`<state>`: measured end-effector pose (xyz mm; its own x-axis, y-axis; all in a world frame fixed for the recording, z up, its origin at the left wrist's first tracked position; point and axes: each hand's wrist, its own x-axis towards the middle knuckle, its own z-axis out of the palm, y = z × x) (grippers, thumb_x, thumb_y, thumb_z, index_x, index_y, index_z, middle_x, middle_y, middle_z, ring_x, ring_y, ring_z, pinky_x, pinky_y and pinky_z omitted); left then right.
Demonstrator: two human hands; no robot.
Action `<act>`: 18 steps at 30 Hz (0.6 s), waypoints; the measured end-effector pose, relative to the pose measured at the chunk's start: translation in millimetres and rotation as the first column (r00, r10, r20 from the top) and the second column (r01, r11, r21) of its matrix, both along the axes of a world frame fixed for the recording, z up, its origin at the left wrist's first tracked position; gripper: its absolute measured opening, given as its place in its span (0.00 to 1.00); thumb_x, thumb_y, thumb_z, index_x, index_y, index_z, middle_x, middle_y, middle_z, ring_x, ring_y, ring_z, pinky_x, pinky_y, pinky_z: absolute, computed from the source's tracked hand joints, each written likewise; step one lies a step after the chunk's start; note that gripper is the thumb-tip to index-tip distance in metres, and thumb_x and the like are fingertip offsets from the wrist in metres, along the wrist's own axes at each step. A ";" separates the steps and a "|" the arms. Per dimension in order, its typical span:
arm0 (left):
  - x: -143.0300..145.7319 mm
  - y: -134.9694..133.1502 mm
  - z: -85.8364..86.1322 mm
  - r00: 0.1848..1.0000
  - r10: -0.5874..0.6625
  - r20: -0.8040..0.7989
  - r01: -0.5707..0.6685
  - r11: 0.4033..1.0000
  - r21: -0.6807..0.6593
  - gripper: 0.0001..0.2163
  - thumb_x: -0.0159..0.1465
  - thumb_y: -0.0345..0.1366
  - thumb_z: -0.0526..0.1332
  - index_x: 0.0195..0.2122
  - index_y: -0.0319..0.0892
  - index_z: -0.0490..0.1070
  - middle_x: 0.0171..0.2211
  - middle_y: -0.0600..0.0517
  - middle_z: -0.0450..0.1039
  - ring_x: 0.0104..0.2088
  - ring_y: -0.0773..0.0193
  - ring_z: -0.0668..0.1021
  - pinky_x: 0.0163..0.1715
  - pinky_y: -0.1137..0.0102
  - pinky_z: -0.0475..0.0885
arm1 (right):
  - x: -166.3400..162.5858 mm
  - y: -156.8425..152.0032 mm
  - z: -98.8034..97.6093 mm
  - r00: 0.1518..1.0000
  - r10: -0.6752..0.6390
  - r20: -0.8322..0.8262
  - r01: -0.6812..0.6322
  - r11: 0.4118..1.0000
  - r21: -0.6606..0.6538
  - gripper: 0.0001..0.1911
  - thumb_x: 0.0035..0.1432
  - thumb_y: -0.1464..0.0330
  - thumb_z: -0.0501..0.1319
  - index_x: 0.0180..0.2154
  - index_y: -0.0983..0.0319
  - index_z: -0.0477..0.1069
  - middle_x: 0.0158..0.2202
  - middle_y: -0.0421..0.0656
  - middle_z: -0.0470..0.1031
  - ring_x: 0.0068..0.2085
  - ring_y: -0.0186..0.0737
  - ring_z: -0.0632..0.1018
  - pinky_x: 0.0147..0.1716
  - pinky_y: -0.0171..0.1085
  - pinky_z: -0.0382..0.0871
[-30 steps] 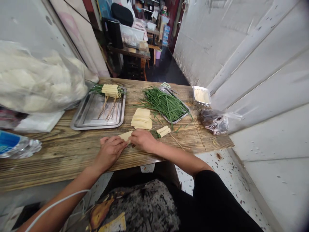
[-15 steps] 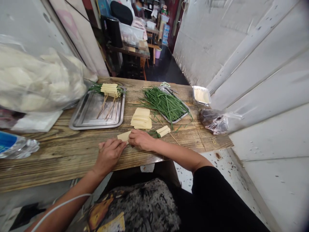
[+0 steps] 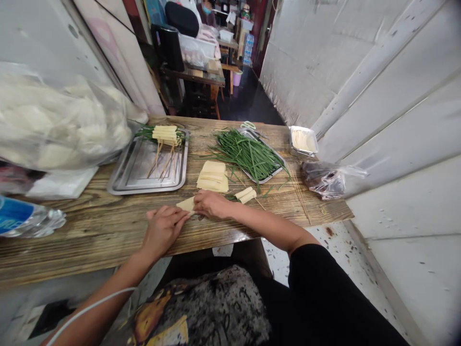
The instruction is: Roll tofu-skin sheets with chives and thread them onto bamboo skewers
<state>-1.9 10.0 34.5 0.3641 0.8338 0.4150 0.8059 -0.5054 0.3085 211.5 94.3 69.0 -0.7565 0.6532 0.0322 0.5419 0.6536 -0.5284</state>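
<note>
Both my hands rest on the wooden table (image 3: 90, 230) near its front edge. My left hand (image 3: 163, 227) and my right hand (image 3: 212, 203) press together on a pale yellow tofu-skin sheet (image 3: 186, 204), fingers curled over it. What lies inside the sheet is hidden. Just right of my right hand lies a finished tofu roll (image 3: 245, 194) on a thin skewer. A stack of tofu-skin sheets (image 3: 213, 176) sits behind my hands.
A metal tray (image 3: 137, 170) with skewered rolls (image 3: 164, 134) stands at the back left. Green chives (image 3: 245, 153) fill a second tray. A small foil container (image 3: 303, 141), a dark plastic bag (image 3: 324, 178), a large bag of white food (image 3: 54, 120) and a water bottle (image 3: 25, 218) ring the table.
My hands have stayed on the tofu-skin sheet, shifting only slightly. The view has moved a little.
</note>
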 end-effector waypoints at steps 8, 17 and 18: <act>-7.2 10.8 4.9 0.999 0.040 0.023 -0.035 0.978 -0.205 0.20 0.73 0.51 0.55 0.36 0.51 0.85 0.37 0.50 0.85 0.40 0.54 0.79 0.40 0.59 0.66 | 1.1 13.8 7.0 0.961 0.270 0.068 -0.267 0.963 -0.043 0.06 0.68 0.71 0.66 0.38 0.64 0.82 0.38 0.45 0.78 0.43 0.40 0.74 0.45 0.36 0.63; -8.0 16.9 -0.4 0.984 0.131 0.118 -0.087 0.944 -0.318 0.21 0.68 0.55 0.57 0.34 0.50 0.86 0.34 0.49 0.85 0.38 0.53 0.80 0.41 0.60 0.72 | -0.8 23.3 1.5 0.958 0.284 -0.035 -0.286 0.951 -0.117 0.06 0.66 0.74 0.68 0.34 0.65 0.82 0.35 0.44 0.79 0.41 0.38 0.75 0.44 0.33 0.64; -8.3 18.1 -0.4 0.981 0.144 0.132 -0.091 0.934 -0.344 0.21 0.68 0.56 0.57 0.33 0.50 0.86 0.34 0.49 0.85 0.38 0.53 0.80 0.41 0.60 0.73 | -1.6 25.7 0.8 0.964 0.262 -0.050 -0.266 0.950 -0.165 0.05 0.64 0.75 0.69 0.34 0.65 0.82 0.34 0.43 0.79 0.40 0.37 0.76 0.43 0.32 0.64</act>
<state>-10.3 28.1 34.1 0.2100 0.9666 0.1467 0.7830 -0.2561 0.5669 210.0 119.9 69.7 -0.9030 0.4279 -0.0386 0.3462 0.6714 -0.6553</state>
